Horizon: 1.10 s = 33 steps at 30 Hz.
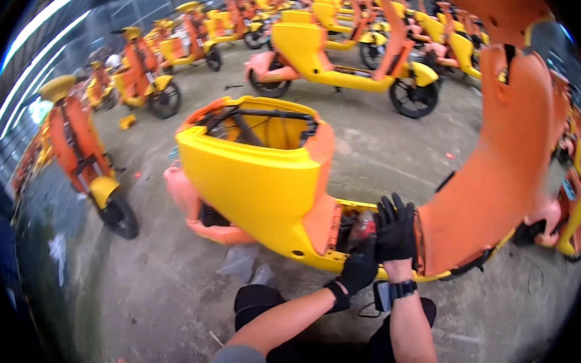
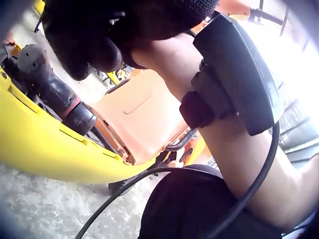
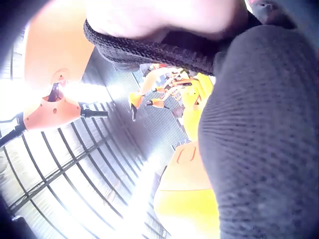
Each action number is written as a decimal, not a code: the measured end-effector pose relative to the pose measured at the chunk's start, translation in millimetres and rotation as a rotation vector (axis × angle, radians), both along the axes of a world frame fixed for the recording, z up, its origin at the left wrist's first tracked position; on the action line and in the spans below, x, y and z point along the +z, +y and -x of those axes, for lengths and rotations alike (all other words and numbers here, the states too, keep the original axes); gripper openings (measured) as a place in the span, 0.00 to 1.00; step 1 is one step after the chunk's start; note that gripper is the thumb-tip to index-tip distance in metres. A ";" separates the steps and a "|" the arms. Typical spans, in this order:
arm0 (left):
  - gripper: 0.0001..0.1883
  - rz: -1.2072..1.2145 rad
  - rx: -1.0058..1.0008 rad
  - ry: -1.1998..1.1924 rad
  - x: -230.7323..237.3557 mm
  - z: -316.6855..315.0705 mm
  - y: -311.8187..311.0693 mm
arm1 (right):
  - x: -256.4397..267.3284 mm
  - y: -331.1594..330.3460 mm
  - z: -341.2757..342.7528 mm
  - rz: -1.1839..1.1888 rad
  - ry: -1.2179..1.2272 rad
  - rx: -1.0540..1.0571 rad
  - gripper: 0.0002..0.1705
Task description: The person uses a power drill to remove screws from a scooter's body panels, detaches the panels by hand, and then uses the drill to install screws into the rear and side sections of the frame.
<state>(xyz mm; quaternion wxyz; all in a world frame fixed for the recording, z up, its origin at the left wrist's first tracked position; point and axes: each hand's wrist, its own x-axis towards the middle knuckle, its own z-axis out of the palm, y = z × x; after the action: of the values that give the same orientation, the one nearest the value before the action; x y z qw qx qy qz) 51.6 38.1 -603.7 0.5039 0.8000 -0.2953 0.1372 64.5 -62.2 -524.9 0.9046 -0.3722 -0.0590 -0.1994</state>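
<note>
In the head view, a yellow and orange electric scooter (image 1: 258, 190) stands before the person, its seat section open at the top. A dark and red power tool (image 1: 364, 229) lies over the footboard channel; its dark body with a red band (image 2: 65, 99) shows in the left wrist view. The gloved left hand (image 1: 359, 271) is right at the tool's near end, its fingers mostly hidden, and I cannot tell what it grips. Beside it, the gloved right hand (image 1: 395, 232) has its fingers extended upward, next to the orange front panel (image 1: 476, 204).
More yellow and orange scooters (image 1: 336, 54) stand in rows behind, and one scooter (image 1: 82, 150) is at the left. Clear plastic (image 1: 239, 263) lies on the concrete floor (image 1: 165, 300). A cable (image 2: 271, 149) hangs from the device on the right wrist.
</note>
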 end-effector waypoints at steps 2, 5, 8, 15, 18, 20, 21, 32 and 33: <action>0.26 -0.264 -0.183 0.434 15.8 8.2 4.4 | -0.1 -12.1 -5.1 -0.203 0.012 0.146 0.28; 0.23 -0.257 -0.504 0.287 15.5 12.7 6.6 | 2.0 -19.4 0.6 -0.174 0.157 0.133 0.31; 0.19 -0.007 -0.682 0.403 20.0 18.8 6.9 | -23.2 -33.7 -1.7 -0.031 0.195 0.180 0.29; 0.12 -0.190 -0.166 0.024 85.3 1.6 21.1 | -46.7 -27.8 -7.5 0.944 0.177 -0.065 0.37; 0.19 -0.296 -0.085 -0.312 85.5 0.7 23.1 | -79.4 -36.0 -22.4 1.152 0.278 -0.002 0.32; 0.23 -0.400 -0.064 -0.319 72.6 4.7 21.3 | -84.8 -40.4 -17.6 1.577 0.069 -0.304 0.31; 0.25 -0.371 -0.059 -0.296 67.4 6.9 19.5 | -81.7 -43.4 -17.3 1.601 -0.043 -0.340 0.31; 0.18 -0.516 0.034 -0.320 97.9 13.1 16.5 | -59.4 -23.0 -0.5 1.595 0.189 -0.598 0.31; 0.20 -0.620 0.069 -0.370 97.3 13.7 14.9 | -52.6 -18.2 1.7 1.621 0.222 -0.544 0.31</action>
<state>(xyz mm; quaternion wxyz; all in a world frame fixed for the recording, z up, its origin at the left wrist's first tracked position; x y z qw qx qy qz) 37.9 53.0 -506.4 0.1703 0.8860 -0.3818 0.2005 62.8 -80.3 -577.5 0.2809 -0.9216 -0.0033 -0.2679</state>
